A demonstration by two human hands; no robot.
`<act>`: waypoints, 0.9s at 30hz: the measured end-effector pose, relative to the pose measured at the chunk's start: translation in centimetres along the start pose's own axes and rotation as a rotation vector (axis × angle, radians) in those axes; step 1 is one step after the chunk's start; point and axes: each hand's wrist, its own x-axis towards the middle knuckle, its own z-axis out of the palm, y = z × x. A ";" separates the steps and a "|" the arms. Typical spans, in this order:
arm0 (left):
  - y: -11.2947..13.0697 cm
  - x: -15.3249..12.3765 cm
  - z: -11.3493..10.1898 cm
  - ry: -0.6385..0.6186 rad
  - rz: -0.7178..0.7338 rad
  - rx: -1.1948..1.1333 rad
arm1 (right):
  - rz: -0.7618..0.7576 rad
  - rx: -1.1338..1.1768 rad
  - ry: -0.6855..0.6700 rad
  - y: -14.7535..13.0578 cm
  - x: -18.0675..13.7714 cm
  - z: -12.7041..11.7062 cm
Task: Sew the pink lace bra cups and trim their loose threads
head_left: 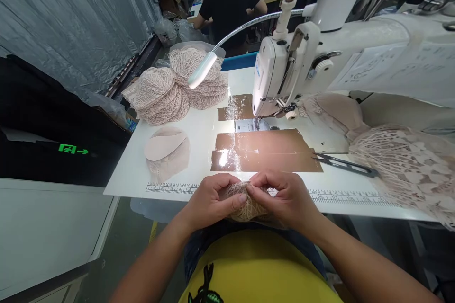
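Between my two hands, at the table's front edge, is a beige lace bra cup (pixel 247 208). My left hand (pixel 216 196) grips its left side, thumb on top and fingers behind. At the cup's upper edge, my right hand (pixel 279 194) pinches the lace between thumb and forefinger. Part of the cup's far rim is hidden by my fingers. A loose beige cup piece with sheer fabric (pixel 167 149) lies on the table to the left. Beyond my hands stands a white sewing machine (pixel 272 75), its needle area over a metal plate.
Stacked lace cups (pixel 159 94) lie at the back left under a lamp (pixel 202 71). Thread snips (pixel 346 165) rest right of the brown tape (pixel 263 151). Joined lace pieces (pixel 401 161) spill over the right side. A printed ruler (pixel 170 188) lines the front edge. A person (pixel 231 4) sits beyond.
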 end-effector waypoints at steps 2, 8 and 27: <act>0.1 0.6 0.1 0.014 0.031 0.027 | 0.010 -0.017 0.004 0.0 0.3 -0.3; 0.6 2.2 -0.2 -0.013 0.080 0.027 | 0.095 0.155 -0.114 0.3 1.8 -1.7; 1.3 5.1 -3.1 0.489 -0.203 -0.672 | 0.384 0.644 -0.134 2.4 4.2 -5.7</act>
